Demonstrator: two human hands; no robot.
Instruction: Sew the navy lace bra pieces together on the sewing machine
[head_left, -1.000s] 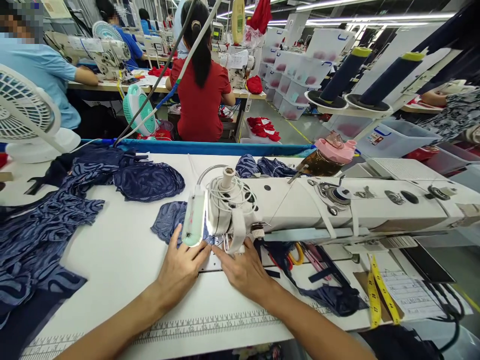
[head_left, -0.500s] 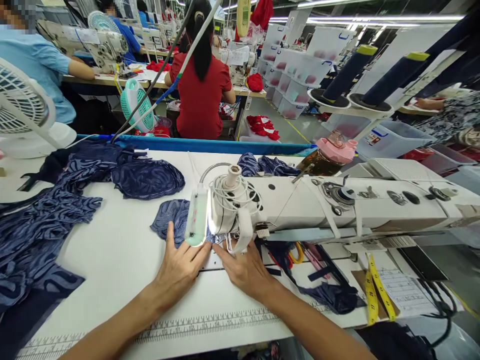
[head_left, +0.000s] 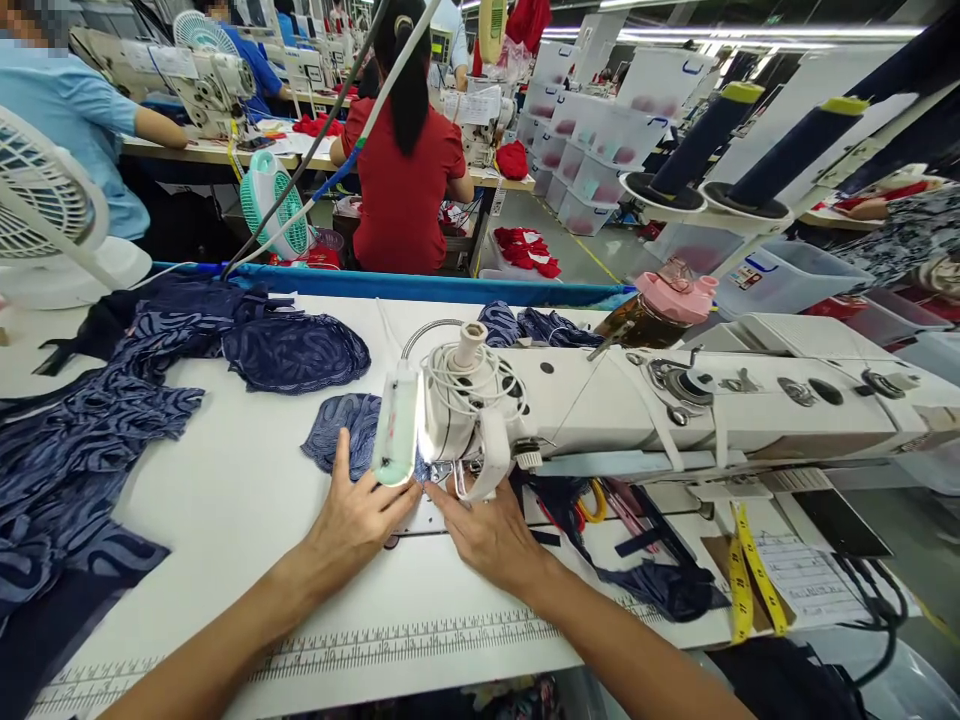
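Note:
My left hand rests with spread fingers at the edge of a navy patterned fabric piece, its fingertips close to the presser foot of the white sewing machine. Opposite it, my right hand lies with a stretched finger pointing at the same spot; its other fingers are partly hidden behind the machine's white guard. Both hands press down near the needle. A lit pale green lamp hangs over the left fingertips and covers part of the fabric. The fabric under the needle is mostly hidden.
Navy patterned fabric is heaped at left, with a cup-shaped piece beside it. Dark straps and fabric, yellow-handled scissors and a yellow tape measure lie at right. A pink-lidded jar stands behind the machine.
The view has shifted very slightly. Both hands stay almost in the same place by the needle, and no clear movement of the fabric shows.

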